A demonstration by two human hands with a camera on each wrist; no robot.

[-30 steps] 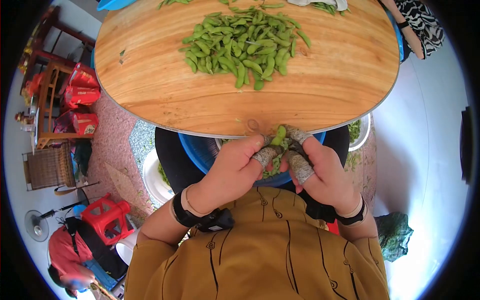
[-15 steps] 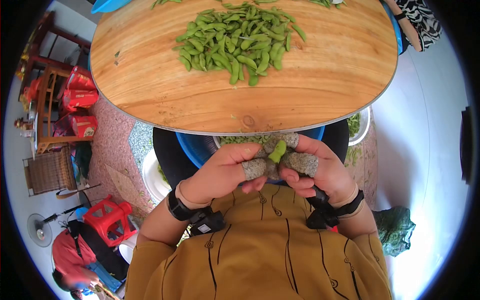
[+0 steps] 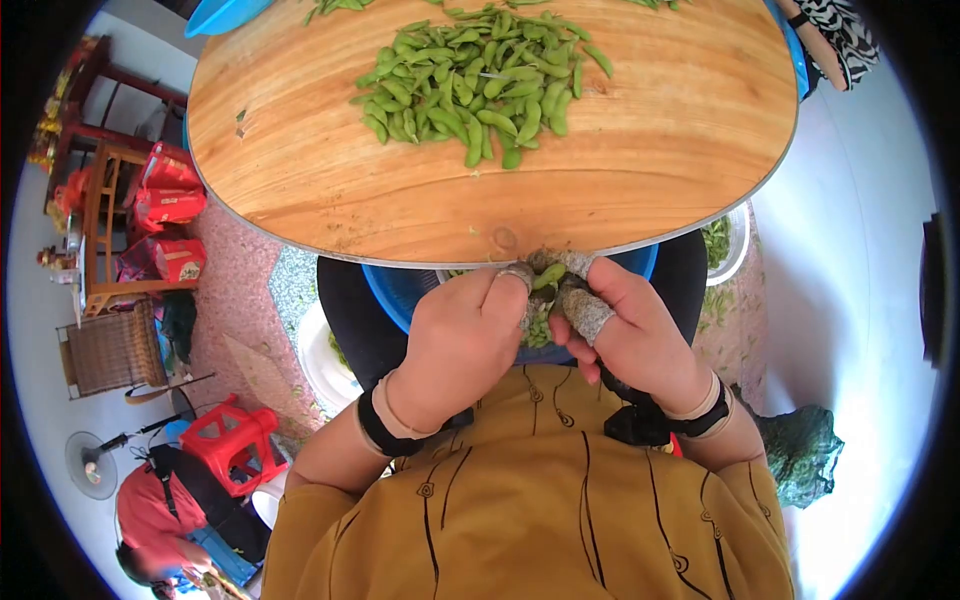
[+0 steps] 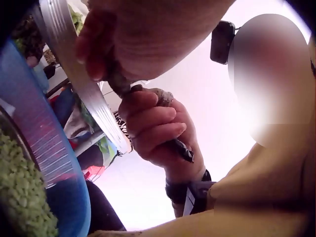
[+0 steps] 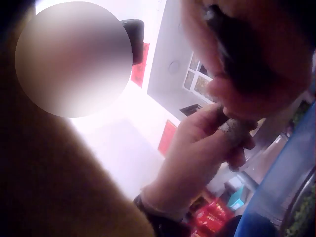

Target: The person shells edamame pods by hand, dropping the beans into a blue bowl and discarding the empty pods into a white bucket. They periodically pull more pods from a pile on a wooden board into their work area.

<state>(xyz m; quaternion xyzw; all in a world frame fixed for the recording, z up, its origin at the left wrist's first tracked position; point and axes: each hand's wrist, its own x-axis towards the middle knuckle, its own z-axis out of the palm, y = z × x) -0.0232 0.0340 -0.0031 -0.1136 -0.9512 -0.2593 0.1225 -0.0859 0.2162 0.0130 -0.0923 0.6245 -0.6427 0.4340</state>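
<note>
At the front edge of the wooden table, a green pod [image 3: 549,276] is pinched between both hands in the head view. The left hand [image 3: 462,335], its back upward, holds one side with wrapped fingertips. Opposite it the right hand [image 3: 640,325] grips the pod with grey-wrapped thumb and finger. A dark strip lies under the curled fingers of the right hand [image 4: 155,123] in the left wrist view. Below the hands is a blue basin [image 3: 393,293]; shelled beans [image 4: 22,192] show inside it in the left wrist view. A heap of pods [image 3: 475,85] lies on the table.
The wooden table [image 3: 290,190] spans the area ahead. White bowls with green bits stand low at left [image 3: 320,362] and right [image 3: 738,245]. A red stool [image 3: 232,440] and another person [image 3: 160,500] are at lower left. A dark green bag [image 3: 805,455] sits at right.
The left hand has turned its back upward since half a second ago. Both hands have moved up to the table edge, and the pod between them has tilted.
</note>
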